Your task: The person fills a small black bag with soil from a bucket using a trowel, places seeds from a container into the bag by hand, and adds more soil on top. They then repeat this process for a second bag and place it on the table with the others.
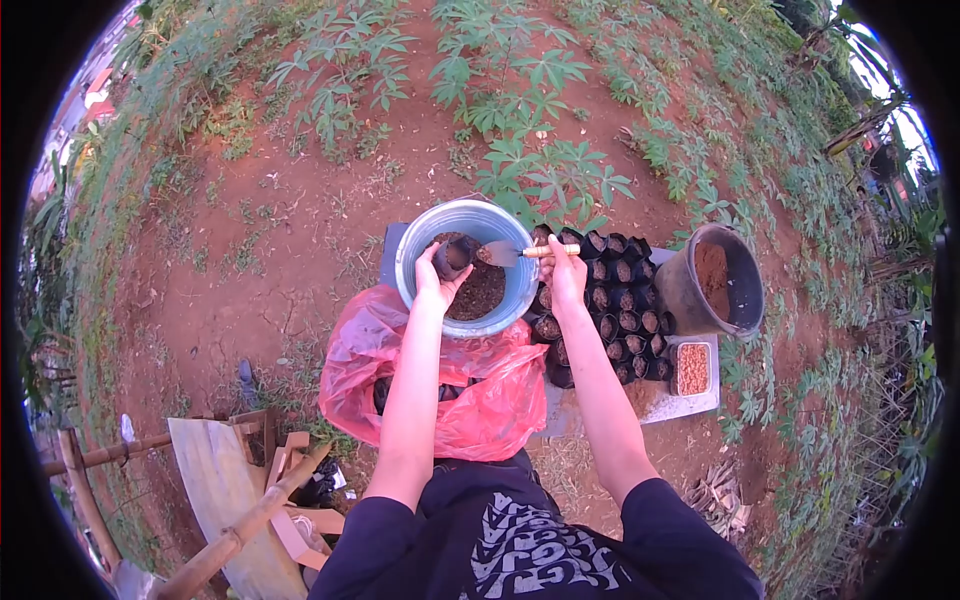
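My left hand (pixel 438 277) is wrapped round a black plastic seedling bag (pixel 455 257), its mouth turned up toward me. In my right hand (pixel 565 272) is a small trowel (pixel 505 253) with a wooden handle. Its metal blade points left, close beside the bag, with a little soil at the tip. Both hands are over a pale blue bucket (pixel 408 250) that holds dark soil (pixel 480 298). Just right of the bucket stand rows of black bags filled with soil (pixel 625 298).
A dark bucket (pixel 680 290) of reddish soil leans at the right. In front of it sits a clear tub (pixel 692 368) of orange-brown grains. A red plastic bag (pixel 480 420) with black bags inside lies nearest me. Bamboo poles (pixel 235 540) are at lower left, cassava plants (pixel 545 165) ahead.
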{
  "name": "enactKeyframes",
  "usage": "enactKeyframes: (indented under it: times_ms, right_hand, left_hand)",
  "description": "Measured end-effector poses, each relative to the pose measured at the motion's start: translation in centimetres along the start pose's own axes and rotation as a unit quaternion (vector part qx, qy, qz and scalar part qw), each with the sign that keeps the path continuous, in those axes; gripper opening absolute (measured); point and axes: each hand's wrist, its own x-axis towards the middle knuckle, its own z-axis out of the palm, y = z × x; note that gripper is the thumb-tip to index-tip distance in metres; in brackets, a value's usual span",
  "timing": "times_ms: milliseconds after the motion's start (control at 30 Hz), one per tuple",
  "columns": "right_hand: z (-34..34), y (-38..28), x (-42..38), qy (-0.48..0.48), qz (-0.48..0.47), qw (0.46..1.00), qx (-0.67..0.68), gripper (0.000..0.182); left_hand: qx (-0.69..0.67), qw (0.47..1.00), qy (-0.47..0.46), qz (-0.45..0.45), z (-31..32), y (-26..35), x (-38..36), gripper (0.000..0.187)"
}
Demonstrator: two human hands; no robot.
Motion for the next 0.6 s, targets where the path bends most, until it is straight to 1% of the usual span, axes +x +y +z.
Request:
enactKeyframes:
  times_ms: [67,100,133,200,300,367,400,467,500,533,600]
  right_hand:
    - [-0.1,-0.2,-0.5,0.009,-0.113,0.979,-0.168,0.026]
    - [0.1,-0.7,-1.1,0.015,-0.167,0.953,-0.252,0.025]
    - [0.6,-2.0,-2.7,-0.025,-0.247,0.910,-0.332,0.021]
    - [1.3,-2.0,-3.2,-0.049,-0.290,0.901,-0.318,0.018]
    - [2.4,-2.4,-4.0,-0.018,-0.297,0.903,-0.311,0.018]
    - [2.9,-1.9,-4.2,-0.036,-0.307,0.895,-0.322,0.020]
    - [3.0,-1.5,-4.1,-0.044,-0.312,0.891,-0.328,0.021]
    - [3.2,-0.4,-3.9,-0.049,-0.283,0.883,-0.372,0.022]
    - [3.2,0.7,-3.4,-0.051,-0.266,0.877,-0.398,0.023]
    - [3.7,1.0,-3.5,-0.055,-0.247,0.870,-0.423,0.024]
    - [4.1,2.3,-3.6,-0.079,-0.252,0.845,-0.465,0.024]
  left_hand:
    - [-0.005,1.000,-0.001,-0.006,-0.4,0.0,0.6,0.040]
    - [-0.004,1.000,-0.002,-0.011,-0.3,0.0,0.6,0.038]
    - [-0.004,1.000,-0.003,-0.016,-0.3,0.1,0.6,0.037]
    - [-0.003,1.000,-0.006,-0.022,-0.5,0.1,0.6,0.035]
    - [-0.004,1.000,-0.010,-0.011,-0.8,0.3,0.6,0.037]
    - [-0.012,1.000,-0.007,0.008,-0.4,0.2,0.4,0.042]
    - [-0.028,0.999,-0.021,0.011,-0.4,0.2,0.4,0.043]
    - [-0.062,0.997,-0.046,0.020,-0.7,0.6,0.5,0.043]
    - [-0.058,0.994,-0.087,0.032,0.0,0.8,-0.9,0.046]
    - [-0.063,0.992,-0.108,0.028,0.2,0.8,-1.1,0.048]
    - [-0.074,0.986,-0.147,0.020,0.5,0.7,-1.4,0.050]
